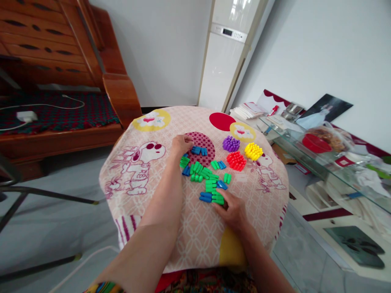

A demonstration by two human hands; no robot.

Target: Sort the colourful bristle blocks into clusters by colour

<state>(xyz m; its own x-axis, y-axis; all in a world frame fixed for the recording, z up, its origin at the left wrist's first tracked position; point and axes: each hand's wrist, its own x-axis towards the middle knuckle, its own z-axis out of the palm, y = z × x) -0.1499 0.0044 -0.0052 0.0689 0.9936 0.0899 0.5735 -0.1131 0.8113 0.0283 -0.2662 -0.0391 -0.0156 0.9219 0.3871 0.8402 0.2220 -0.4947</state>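
My left hand [182,143] is at the far side of the loose pieces, its fingers bent and drawn together. Beside its fingertips lies a short row of blue plastic pegs [199,151]; whether it pinches a piece is hidden. Closer to me, my right hand [232,209] has thumb and finger on either side of a small group of green plastic pegs [218,197]. Blue pegs [205,197] touch that group on its left. More green pegs [200,169] are spread between my hands, with a few blue ones among them.
Upright clusters of purple pegs [231,143], red pegs [236,161] and yellow pegs [253,151] stand toward the right on the patterned tablecloth [195,240]. A cluttered glass shelf [305,142] runs along the right. A wooden bench [119,97] stands at the left.
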